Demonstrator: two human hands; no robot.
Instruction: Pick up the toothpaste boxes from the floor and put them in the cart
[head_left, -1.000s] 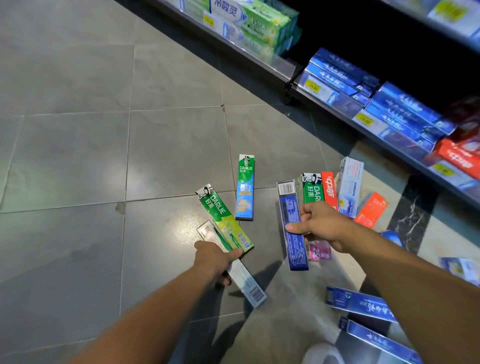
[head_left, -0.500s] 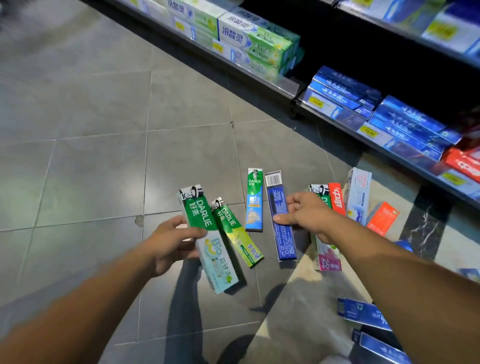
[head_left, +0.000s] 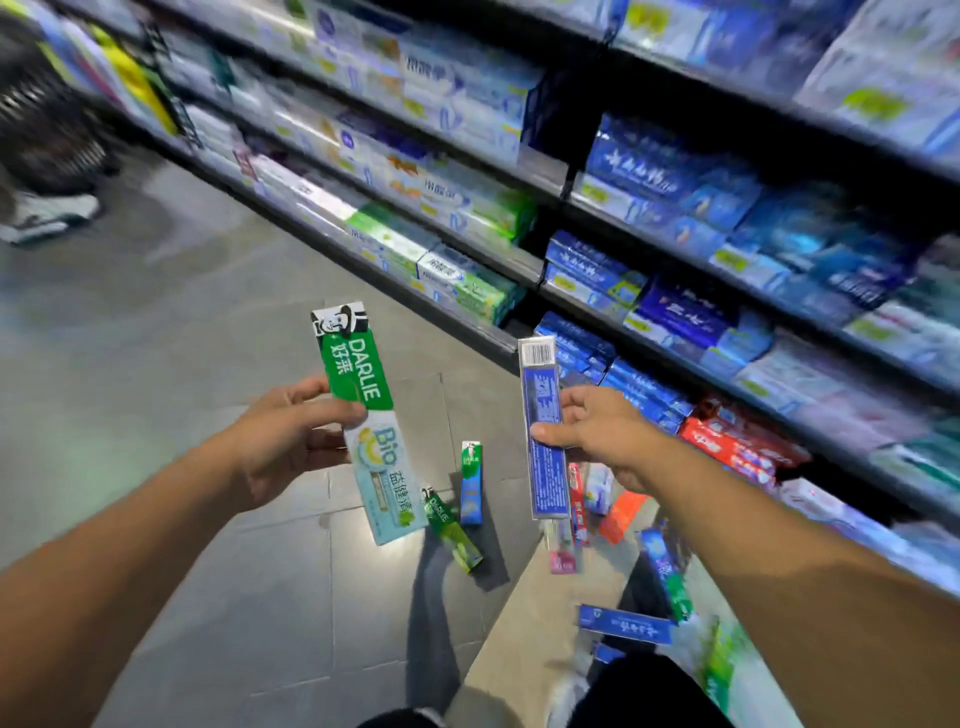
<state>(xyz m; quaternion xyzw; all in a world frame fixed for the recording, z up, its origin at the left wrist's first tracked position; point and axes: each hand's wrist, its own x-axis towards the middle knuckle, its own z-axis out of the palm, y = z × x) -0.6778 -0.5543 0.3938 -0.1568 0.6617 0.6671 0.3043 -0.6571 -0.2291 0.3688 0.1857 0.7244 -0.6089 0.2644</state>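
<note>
Above the floor (head_left: 156, 338), the left hand (head_left: 283, 441) pinches a green Darlie box (head_left: 366, 421) and the right hand (head_left: 602, 439) pinches a blue box (head_left: 543, 426). Several boxes (head_left: 470, 483) remain scattered below; a dark basket-like shape far left may be the cart.

- This is a shop, in the aisle where toothpaste is sold.
- Long dark shelves (head_left: 524, 270) run in several tiers along the right side, packed with rows of boxed toothpaste (head_left: 467, 280) in green, white, blue and red.
- Small yellow price tags (head_left: 727, 258) sit on the shelf edges below the goods.
- The floor (head_left: 130, 322) is laid with large grey tiles, as in a supermarket aisle.
- A dark mesh basket or cart (head_left: 47, 140) stands at the far left, blurred, beside someone's shoe (head_left: 49, 213).
- More boxes lie scattered on the floor (head_left: 470, 483) at the foot of the shelves.
</note>
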